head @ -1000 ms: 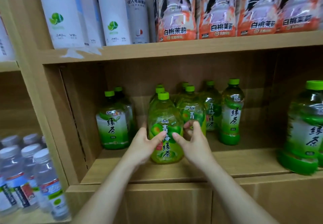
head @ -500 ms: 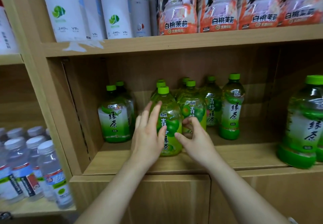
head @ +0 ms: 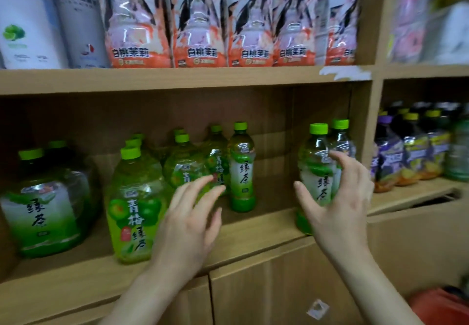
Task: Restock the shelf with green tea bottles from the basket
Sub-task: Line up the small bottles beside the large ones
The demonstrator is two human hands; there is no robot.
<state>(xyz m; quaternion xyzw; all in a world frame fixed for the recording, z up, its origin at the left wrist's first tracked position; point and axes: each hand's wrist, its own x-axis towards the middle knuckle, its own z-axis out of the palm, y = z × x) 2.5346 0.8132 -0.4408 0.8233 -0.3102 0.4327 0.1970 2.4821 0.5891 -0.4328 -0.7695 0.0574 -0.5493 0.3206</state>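
On the middle shelf [head: 264,225], green tea bottles [head: 241,172] are stood upright in small groups, with labels turned out so they can be read. The left hand [head: 187,228] is held wide open, fingers spread, just beside the big plum tea bottle [head: 132,210] — nothing is gripped by it. The right hand [head: 340,213] is spread wide too, cupped in front of one green tea bottle [head: 313,162] by the right wall; whether it is touched cannot be told. A gap is left between the groups — likely room for more. An orange-red thing [head: 441,307], maybe the basket, is seen low down.
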